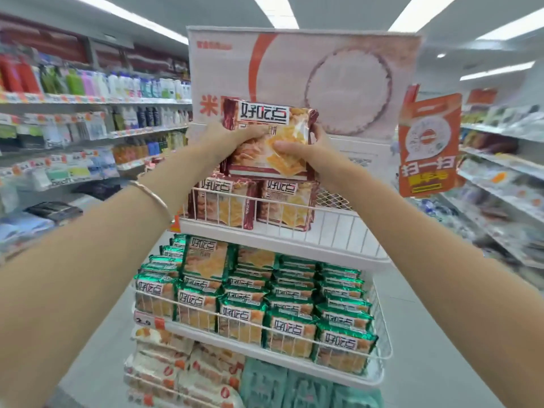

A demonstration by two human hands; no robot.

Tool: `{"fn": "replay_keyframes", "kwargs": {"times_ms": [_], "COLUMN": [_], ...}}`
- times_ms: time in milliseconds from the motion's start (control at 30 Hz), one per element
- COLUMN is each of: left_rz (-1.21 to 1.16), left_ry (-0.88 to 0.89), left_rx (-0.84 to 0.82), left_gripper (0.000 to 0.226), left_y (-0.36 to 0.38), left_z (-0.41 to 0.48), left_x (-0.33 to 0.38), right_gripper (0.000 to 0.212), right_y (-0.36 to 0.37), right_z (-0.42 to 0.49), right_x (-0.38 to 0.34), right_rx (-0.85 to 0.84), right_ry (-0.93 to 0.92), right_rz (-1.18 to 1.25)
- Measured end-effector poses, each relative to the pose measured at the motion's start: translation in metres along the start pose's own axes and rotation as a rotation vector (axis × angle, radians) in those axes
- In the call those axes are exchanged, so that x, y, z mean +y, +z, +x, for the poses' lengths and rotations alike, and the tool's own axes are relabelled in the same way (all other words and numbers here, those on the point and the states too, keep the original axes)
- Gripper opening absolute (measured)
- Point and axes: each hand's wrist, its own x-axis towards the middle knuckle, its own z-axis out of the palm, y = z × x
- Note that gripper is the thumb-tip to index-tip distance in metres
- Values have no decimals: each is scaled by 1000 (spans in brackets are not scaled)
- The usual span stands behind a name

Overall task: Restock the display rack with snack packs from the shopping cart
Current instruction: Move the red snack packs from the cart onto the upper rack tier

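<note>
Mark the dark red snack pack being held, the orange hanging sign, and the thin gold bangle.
dark red snack pack (262, 160), head view, lower front face.
orange hanging sign (429, 145), head view, middle of the card.
thin gold bangle (153, 196), head view, middle of the band.

Maroon snack pack (266, 139), upright and facing the viewer, above the white wire display rack (323, 248); two like packs (223, 201) stand at 9 o'clock of its top basket (338, 211).
</note>
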Motion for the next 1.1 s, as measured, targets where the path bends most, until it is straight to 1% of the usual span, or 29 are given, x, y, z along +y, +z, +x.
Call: {"fn": "replay_keyframes", "kwargs": {"times_ms": [67,100,133,233,300,333,367,467,500,567,600,633,667,700,733,767,800,833,867,900,933,967,1000,1033,1067,1100], "left_rz": [57,112,170,312,335,327,316,386,403,410,396,337,262,173,163,246,365,485,579,645,693,732,764,787,819,858], "left_ry": [-15,-38,-69,-175,-207,-198,-153,101,163,210,197,161,95,19,3,27,49,78,78,73,75,78,86,95,106,120], "left_rx": [-58,-100,-153,-285,-360,-359,-332,-201,-193,-260,-305,-340,-349,-357,-363,-368,-387,-407,-425,-439,-442,-450,-468,-494,-530,-553], "left_gripper": [63,59,60,78,87,88,80,26,20,21,25,32,42,47,51,53,53,53,55,60,70,78,78,73,66,58], "left_y": [32,42,51,57,57,58,60,69,72,74,72,67,62,58,54,51,49,48,47,47,47,49,54,60,67,74], "left_z": [15,22,27,43,51,55,57,60,60,64,67,71,74,77,80,83,83,83,85,85,86,86,86,85,84,84], "left_x": [1,0,-2,-15,-25,-30,-35,-45,-47,-48,-46,-44,-41,-37,-34,-31,-31,-31,-34,-38,-43,-48,-50,-52,-54,-56], "right_gripper": [102,108,103,60,46,39,34,36,33,30,34,42,59,86,106,117,118,112,97,76,57,41,30,25,28,40], "right_y": [-30,-43,-54,-72,-74,-73,-71,-72,-74,-77,-79,-82,-83,-82,-84,-89,-95,-107,-120,-133,-146,-157,-168,-177,-183,-186], "right_z": [5,9,12,16,20,24,27,38,40,40,41,41,41,42,43,44,42,40,38,35,32,28,26,25,27,30], "right_x": [10,15,20,32,40,43,45,47,47,48,51,55,57,58,60,60,57,53,47,41,38,35,37,41,49,56], "right_rx": [55,66,60,-33,-76,-79,-68,26,34,15,7,0,1,12,28,44,63,75,87,116,154,205,261,304,336,373], "right_ry": [49,70,86,138,126,99,66,-54,-63,-53,-37,-19,-4,23,53,84,95,107,117,130,133,139,140,152,177,203], "right_rz": [-85,-125,-167,-297,-394,-424,-447,-613,-628,-606,-580,-547,-522,-504,-493,-477,-458,-430,-411,-394,-368,-335,-316,-310,-300,-272]}}
